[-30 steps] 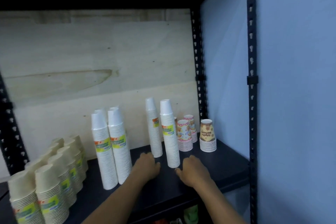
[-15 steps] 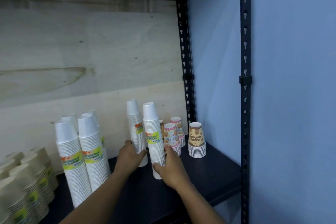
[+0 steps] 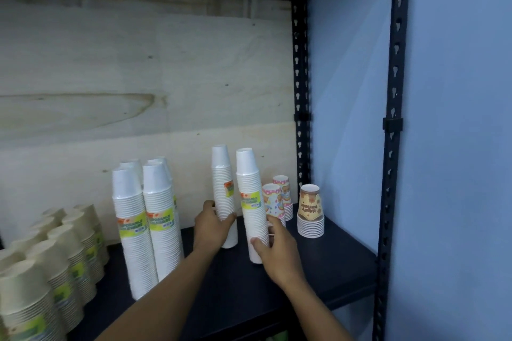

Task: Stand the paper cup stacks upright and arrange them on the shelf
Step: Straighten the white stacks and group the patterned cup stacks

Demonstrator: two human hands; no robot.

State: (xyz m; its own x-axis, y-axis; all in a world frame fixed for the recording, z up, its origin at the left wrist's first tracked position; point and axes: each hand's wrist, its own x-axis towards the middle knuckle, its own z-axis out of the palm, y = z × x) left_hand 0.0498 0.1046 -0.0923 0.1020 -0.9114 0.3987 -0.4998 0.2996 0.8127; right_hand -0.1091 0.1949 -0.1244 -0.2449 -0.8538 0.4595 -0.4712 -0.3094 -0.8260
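The left hand (image 3: 212,225) holds one tall white paper cup stack (image 3: 223,183); the right hand (image 3: 273,248) holds another tall white paper cup stack (image 3: 250,202), both upright on the black shelf (image 3: 318,271).

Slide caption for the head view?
Left hand grips the rear white cup stack, right hand the front stack, on the shelf.

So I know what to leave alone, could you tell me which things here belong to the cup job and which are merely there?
Job: left hand gripping rear slim white cup stack; right hand gripping front slim white cup stack; wide white cup stacks; beige cup stacks; patterned cup stacks; black shelf.
Merely there: plywood back panel; perforated rack post; blue wall.
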